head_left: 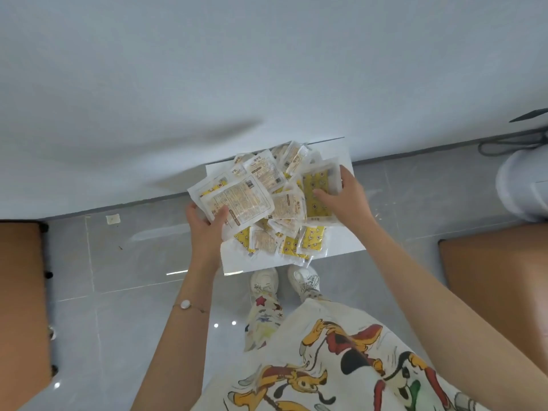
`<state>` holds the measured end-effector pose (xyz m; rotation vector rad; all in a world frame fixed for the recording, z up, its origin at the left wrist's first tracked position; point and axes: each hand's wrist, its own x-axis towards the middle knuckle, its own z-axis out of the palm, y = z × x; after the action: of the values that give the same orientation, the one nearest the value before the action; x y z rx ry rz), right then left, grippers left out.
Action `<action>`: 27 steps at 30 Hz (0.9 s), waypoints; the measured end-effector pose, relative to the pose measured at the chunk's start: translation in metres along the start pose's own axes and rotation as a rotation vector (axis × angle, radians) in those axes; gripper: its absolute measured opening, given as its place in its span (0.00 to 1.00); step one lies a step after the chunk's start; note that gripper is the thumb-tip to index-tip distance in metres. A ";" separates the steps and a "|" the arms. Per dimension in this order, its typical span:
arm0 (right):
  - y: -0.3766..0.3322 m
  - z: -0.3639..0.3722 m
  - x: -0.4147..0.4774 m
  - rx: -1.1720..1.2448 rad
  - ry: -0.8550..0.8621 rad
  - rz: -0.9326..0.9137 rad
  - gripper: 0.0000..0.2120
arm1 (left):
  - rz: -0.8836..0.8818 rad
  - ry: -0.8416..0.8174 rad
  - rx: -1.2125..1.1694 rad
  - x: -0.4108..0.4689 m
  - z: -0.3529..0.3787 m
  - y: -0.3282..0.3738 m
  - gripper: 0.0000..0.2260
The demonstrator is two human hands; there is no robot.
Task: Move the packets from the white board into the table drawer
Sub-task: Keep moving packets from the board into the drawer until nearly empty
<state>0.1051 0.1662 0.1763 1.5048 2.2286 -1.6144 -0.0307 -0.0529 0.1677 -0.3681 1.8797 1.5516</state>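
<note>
Landmark: the white board looks to lie on the grey floor tiles, its far edge at the foot of the wall.
Packets: a loose, overlapping heap covers most of the white board; a few at the left hang past its left edge.
Left hand: at the white board's left edge, thumb on top and fingers underneath, pinching a large white packet off the heap.
Right hand: over the white board's right side, fingers curled across a yellow packet, thumb at its far edge, holding it.
Drawer: not in view; brown tables stand well to the left and right of the white board, and I cannot tell which has it.
Shoes: just on the near side of the white board, toes almost at its edge.
Risk, slipping: the wrappers look glossy and thin, so packets resting on the two held ones would likely slide off as they are lifted.
Risk, spill: the ones overhanging the left edge could drop to the tiles if the heap is nudged.
Risk, board: a step forward might kick the white board and scatter the heap.
Risk, carry: each hand holds a single packet by its edge, and grabbing more in one go could mean drops on the way to a table.
</note>
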 end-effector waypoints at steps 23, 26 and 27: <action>-0.133 0.100 -0.138 -0.029 -0.435 -0.278 0.15 | 0.149 0.353 -0.318 -0.161 -0.172 0.006 0.24; -0.142 0.145 -0.172 -0.096 -0.572 -0.317 0.14 | 0.154 0.440 -0.368 -0.183 -0.221 -0.017 0.23; -0.143 0.162 -0.186 -0.115 -0.613 -0.328 0.15 | 0.152 0.471 -0.393 -0.192 -0.238 -0.026 0.23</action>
<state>0.0279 -0.0803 0.2974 0.5182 2.2055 -1.6789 0.0525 -0.3222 0.2894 -0.8448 1.9663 2.0837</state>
